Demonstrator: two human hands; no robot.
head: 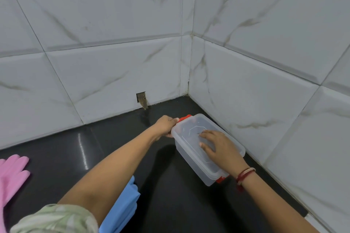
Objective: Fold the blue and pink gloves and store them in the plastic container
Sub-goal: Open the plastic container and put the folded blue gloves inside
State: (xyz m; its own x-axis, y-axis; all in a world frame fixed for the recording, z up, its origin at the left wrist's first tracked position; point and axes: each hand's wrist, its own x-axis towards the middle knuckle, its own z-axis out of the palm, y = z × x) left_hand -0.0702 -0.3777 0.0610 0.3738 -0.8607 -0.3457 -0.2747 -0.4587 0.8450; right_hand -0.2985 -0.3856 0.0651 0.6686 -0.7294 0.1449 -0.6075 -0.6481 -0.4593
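Note:
A clear plastic container (pixel 191 155) with a lid and red clips stands on the black counter near the right wall. My left hand (pixel 166 126) grips its far end, fingers curled at the red clip (pixel 185 118). Flat on the lid lies my right hand (pixel 217 147), fingers straight. A second red clip (pixel 221 179) shows at the near end. The pink glove (pixel 11 174) lies spread at the left edge. The blue glove (pixel 123 210) lies near the bottom, partly hidden under my left arm.
The black counter (pixel 94 149) runs into a corner of white marble-look wall tiles. A small broken hole in the tile (pixel 141 98) sits at the counter line behind the container. The counter's right edge meets the wall close beside the container.

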